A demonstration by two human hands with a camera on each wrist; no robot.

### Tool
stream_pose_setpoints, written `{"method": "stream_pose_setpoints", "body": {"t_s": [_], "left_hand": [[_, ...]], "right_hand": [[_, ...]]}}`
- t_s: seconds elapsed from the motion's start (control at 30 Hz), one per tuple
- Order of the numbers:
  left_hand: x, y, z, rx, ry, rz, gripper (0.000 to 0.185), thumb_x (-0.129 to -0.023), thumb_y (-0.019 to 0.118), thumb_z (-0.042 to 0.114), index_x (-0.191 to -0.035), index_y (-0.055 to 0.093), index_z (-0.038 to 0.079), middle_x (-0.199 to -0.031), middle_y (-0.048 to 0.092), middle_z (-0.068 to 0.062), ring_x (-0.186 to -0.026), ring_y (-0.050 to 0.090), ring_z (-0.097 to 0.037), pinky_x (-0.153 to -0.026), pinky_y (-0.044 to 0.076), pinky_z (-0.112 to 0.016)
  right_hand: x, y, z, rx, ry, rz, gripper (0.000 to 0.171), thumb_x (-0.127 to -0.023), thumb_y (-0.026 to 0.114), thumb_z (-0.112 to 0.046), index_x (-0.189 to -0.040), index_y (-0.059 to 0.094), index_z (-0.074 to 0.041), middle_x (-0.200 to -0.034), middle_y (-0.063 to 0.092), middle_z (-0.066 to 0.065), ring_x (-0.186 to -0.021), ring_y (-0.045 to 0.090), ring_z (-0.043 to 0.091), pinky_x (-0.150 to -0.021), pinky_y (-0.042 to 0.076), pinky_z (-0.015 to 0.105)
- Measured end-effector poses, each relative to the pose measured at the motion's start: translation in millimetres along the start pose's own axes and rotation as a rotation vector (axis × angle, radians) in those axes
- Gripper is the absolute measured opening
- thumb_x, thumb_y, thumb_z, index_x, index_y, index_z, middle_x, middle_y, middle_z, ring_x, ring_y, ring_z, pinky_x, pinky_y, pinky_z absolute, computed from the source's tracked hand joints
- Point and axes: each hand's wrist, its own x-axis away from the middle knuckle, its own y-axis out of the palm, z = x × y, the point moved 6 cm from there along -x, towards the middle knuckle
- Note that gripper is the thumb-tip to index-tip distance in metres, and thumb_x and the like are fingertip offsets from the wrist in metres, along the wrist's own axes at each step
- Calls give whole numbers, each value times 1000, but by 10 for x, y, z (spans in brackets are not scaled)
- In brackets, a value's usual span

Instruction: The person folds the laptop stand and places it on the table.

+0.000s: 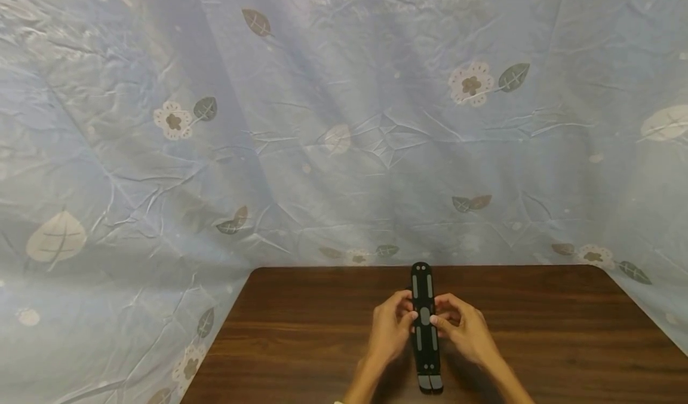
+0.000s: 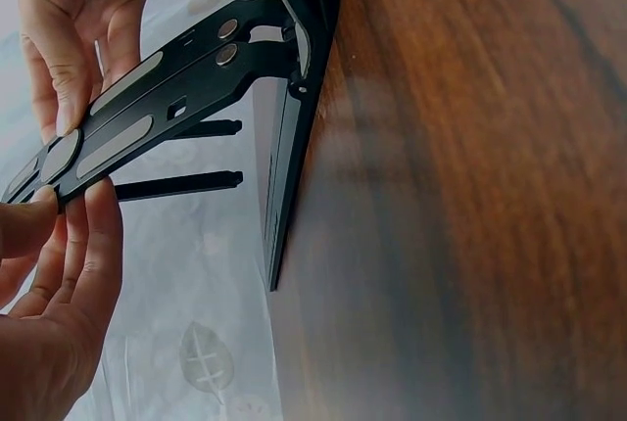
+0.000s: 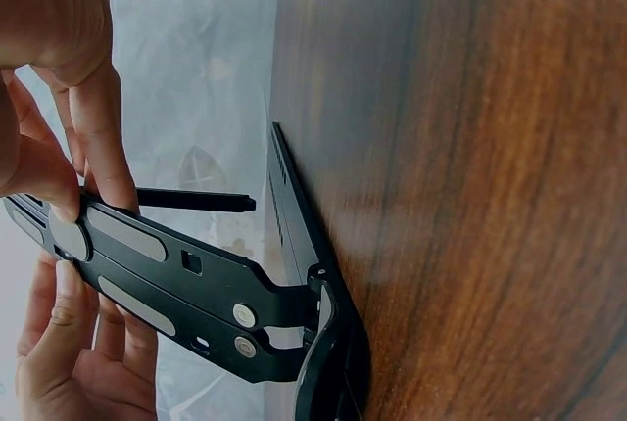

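Note:
A black folding laptop stand (image 1: pixel 425 350) with grey rubber pads stands tilted over the wooden table, its hooked front end toward the person. My left hand (image 1: pixel 390 328) pinches its upper plate along the left edge, thumb on top near the oval grey pad and fingers underneath. On the opposite edge my right hand (image 1: pixel 463 327) pinches it the same way. In the left wrist view the stand's base leg (image 2: pixel 285 186) lies along the table, joined to the raised plate at a hinge. Two thin support struts (image 2: pixel 181 186) hang free beneath the plate, their ends off the base.
The dark brown wooden tabletop (image 1: pixel 301 326) spreads to both sides of the stand. Behind it and to the left hangs a pale blue curtain (image 1: pixel 344 189) printed with leaves and flowers, close along the table's far edge.

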Motion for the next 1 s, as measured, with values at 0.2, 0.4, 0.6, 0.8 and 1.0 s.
{"method": "stream_pose_setpoints", "body": {"t_s": [0.2, 0.4, 0.6, 0.8, 1.0], "left_hand": [[26, -2, -30, -1, -27, -11, 33, -93, 72, -15, -124, 69, -5, -91, 72, -8, -73, 68, -10, -59, 59, -16], [1, -7, -18, 15, -25, -13, 32, -93, 74, -13, -124, 69, -4, -91, 72, -9, -74, 69, -11, -59, 59, -16], [-20, -18, -40, 30, -61, -43, 33, -94, 74, -12, -126, 69, -3, -94, 72, -7, -74, 68, -6, -60, 60, -17], [-31, -42, -45, 8, -65, -54, 32, -95, 74, -8, -126, 70, -2, -99, 75, -13, -79, 70, -6, -65, 63, -21], [-61, -80, 12, -112, 15, -31, 25, -97, 77, 2, -121, 73, 2, -99, 77, -8, -85, 69, -5, -74, 59, -19]], "right_hand": [[24, 17, 11, 11, 7, 8, 32, -95, 80, -3, -126, 70, -6, -114, 73, 14, -91, 76, 13, -76, 68, 34], [7, 8, -6, 20, -4, 19, 31, -95, 79, -1, -124, 70, -6, -111, 73, 14, -91, 77, 13, -76, 69, 36], [-6, -1, -22, 30, 3, 27, 31, -94, 80, 0, -123, 70, -5, -109, 73, 13, -91, 76, 13, -77, 69, 36], [-11, -3, -28, 35, 1, 17, 30, -95, 80, -1, -123, 70, -3, -109, 73, 13, -91, 76, 13, -77, 68, 36], [-7, -8, -38, 89, -17, 2, 30, -95, 81, -4, -122, 70, -3, -107, 75, 11, -86, 76, 13, -74, 67, 30]]}}
